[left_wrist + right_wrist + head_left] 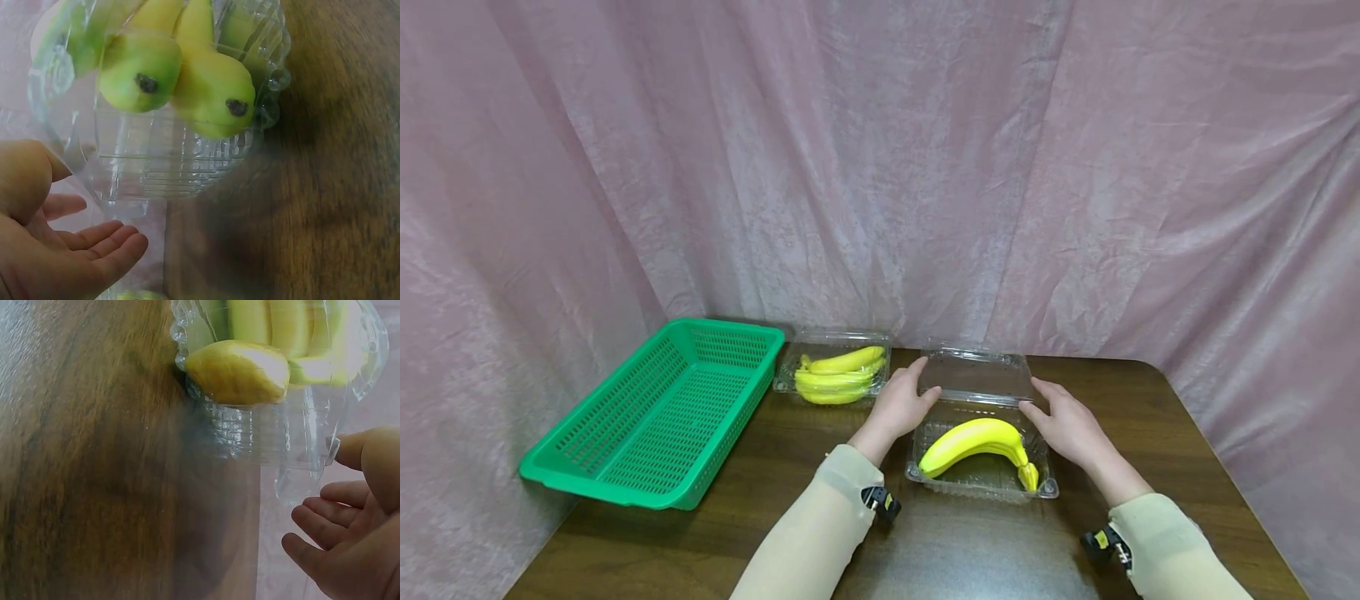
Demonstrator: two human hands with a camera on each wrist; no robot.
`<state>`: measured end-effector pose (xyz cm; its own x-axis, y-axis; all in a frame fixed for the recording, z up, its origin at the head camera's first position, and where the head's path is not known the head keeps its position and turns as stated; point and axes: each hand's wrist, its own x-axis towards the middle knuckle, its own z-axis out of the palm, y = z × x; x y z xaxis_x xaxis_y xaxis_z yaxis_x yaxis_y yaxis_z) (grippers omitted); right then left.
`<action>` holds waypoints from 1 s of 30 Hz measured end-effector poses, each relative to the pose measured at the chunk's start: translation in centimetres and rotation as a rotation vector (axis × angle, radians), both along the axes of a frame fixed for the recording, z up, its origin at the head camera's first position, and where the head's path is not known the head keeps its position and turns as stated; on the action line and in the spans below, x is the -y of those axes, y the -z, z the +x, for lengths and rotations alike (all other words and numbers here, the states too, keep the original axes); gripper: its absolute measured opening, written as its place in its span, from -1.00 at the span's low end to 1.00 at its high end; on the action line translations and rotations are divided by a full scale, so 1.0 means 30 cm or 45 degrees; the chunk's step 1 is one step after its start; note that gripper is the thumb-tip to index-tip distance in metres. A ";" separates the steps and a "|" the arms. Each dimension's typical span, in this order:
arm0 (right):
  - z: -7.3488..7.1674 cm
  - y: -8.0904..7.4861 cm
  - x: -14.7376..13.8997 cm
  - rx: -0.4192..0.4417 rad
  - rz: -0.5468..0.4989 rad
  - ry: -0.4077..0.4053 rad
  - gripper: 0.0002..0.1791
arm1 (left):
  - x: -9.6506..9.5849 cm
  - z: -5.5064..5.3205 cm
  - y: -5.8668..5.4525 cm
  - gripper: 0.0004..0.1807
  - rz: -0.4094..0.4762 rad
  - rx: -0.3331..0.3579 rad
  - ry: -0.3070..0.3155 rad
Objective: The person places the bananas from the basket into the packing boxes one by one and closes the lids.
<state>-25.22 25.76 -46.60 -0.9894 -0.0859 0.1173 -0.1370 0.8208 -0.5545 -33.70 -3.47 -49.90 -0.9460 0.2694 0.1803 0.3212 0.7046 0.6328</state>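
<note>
A clear plastic clamshell box (981,492) stands on the table with its lid (977,375) folded back toward the curtain. In its base lies a bunch of yellow bananas (973,437), greenish at the dark tips. My left hand (898,407) is at the box's left side by the hinge, thumb spread from loosely bent fingers (103,247). On the opposite side my right hand (1070,423) has its thumb at the clear edge, the other fingers (328,519) extended and relaxed. Whether either hand touches the plastic is hard to tell. Neither holds the bananas.
A second clear box (786,375) with bananas (838,379) inside stands behind my left hand. Left of it is a green plastic basket (700,483). A pink curtain (880,167) hangs behind the brown wooden table (760,475).
</note>
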 end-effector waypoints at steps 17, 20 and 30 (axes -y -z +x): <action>0.002 0.012 -0.023 -0.133 -0.060 0.028 -0.32 | 0.009 0.076 -0.092 -0.25 -0.033 -0.018 0.054; 0.004 0.011 -0.025 -0.139 -0.070 0.034 -0.31 | 0.011 0.076 -0.090 -0.18 -0.024 -0.022 0.067; 0.006 0.022 -0.029 -0.124 -0.165 0.050 -0.21 | 0.019 0.074 -0.088 -0.02 0.048 -0.043 0.096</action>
